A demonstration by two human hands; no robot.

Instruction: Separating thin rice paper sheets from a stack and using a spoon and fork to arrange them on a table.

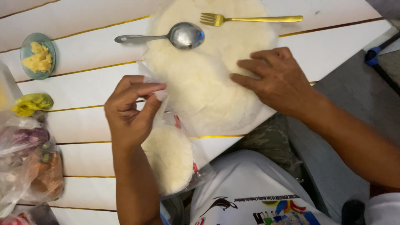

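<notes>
- Clearly, the step in hand looks like peeling: the left hand point(129, 114) pinches the edge of a clear plastic bag point(166, 121) between thumb and fingers point(143, 89), closed on the film.
- The right hand point(277, 79) lies flat, fingers spread and gripping nothing, pressing a round stack of thin white wrappers point(200, 83) onto the white table point(83, 50).
- A spoon point(183, 35) and a gold fork point(246, 19) rest on the stack's far side.
- Next, I judge, comes a slow pull, so no sheet tears.
</notes>
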